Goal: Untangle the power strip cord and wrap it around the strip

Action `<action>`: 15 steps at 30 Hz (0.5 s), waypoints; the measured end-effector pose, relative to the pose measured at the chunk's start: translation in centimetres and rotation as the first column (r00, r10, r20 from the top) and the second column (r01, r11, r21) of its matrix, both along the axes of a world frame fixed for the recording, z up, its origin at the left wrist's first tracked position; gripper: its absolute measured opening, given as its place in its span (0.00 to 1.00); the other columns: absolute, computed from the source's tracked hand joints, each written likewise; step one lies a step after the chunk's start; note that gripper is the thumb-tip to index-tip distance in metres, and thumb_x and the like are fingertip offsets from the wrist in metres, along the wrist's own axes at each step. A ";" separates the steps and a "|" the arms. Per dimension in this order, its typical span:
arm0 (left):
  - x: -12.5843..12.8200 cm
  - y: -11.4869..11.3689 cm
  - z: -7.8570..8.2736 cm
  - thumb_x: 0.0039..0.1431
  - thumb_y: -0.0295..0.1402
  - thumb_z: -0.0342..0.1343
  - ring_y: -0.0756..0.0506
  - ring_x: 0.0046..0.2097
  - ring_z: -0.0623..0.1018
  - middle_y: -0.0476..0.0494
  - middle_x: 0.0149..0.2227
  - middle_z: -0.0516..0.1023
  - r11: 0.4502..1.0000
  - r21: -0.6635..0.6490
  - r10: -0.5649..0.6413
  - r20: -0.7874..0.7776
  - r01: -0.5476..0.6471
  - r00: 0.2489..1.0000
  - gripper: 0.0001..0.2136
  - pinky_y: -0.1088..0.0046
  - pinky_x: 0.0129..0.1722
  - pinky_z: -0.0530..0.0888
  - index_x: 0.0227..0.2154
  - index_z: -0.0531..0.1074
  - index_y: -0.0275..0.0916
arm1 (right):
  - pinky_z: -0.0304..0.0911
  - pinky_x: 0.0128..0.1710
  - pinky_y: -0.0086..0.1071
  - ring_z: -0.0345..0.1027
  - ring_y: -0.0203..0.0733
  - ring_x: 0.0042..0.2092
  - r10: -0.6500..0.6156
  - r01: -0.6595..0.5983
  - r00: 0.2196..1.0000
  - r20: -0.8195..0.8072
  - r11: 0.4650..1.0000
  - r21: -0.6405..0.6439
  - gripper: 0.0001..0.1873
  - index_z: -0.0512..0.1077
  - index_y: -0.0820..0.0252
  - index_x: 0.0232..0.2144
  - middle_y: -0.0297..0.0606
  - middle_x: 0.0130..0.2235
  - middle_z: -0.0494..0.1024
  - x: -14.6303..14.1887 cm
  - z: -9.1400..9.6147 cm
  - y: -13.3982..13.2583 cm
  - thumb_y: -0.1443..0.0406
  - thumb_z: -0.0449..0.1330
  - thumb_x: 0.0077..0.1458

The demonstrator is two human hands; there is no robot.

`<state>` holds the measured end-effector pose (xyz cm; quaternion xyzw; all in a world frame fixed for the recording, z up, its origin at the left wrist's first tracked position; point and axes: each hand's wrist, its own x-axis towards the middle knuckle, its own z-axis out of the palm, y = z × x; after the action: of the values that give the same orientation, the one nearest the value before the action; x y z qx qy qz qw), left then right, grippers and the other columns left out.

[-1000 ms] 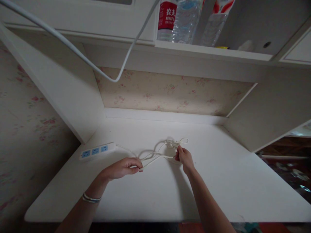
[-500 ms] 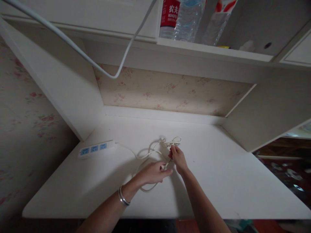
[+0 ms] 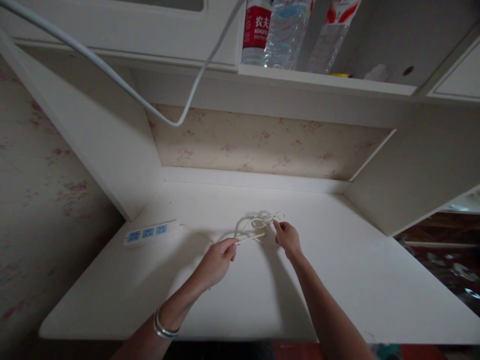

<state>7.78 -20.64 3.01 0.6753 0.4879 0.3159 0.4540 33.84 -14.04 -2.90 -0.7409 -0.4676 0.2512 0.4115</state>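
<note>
A white power strip [image 3: 152, 233] with blue socket faces lies at the left of the white desk [image 3: 337, 280]. Its white cord [image 3: 250, 239] runs right from it and gathers in loose loops near the desk's middle. My left hand [image 3: 219, 257] is closed on a stretch of this cord, thumb pressed against the fingers. At the right end of the loops, my right hand [image 3: 288, 237] pinches the cord between thumb and fingertips. Some of the cord is hidden behind my left hand.
A thick white cable [image 3: 176, 122] hangs across the upper left, close to the camera. Plastic bottles [image 3: 287, 35] stand on the shelf [image 3: 330, 80] above the desk. Side panels [image 3: 101, 130] rise at both ends, with flowered wallpaper [image 3: 262, 140] at the back.
My left hand has moved left and closed on the cord, pulling its front loops up and together. My right hand has shifted slightly right. The power strip stays put.
</note>
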 end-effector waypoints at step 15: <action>-1.0 -0.4 6.3 0.59 0.44 0.53 0.56 0.22 0.59 0.53 0.24 0.63 0.987 -0.101 0.163 0.575 -0.128 0.802 0.18 0.79 0.21 0.55 0.46 0.69 0.36 | 0.60 0.38 0.37 0.63 0.42 0.35 0.204 -0.267 0.956 0.212 0.903 0.336 0.12 0.68 0.59 0.40 0.40 0.36 0.70 -4.9 3.9 -5.4 0.66 0.53 0.51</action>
<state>6.79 -21.00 9.29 0.4938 0.3854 0.5267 0.5747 28.98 -19.44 0.95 -0.6093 -0.6258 0.1441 0.4652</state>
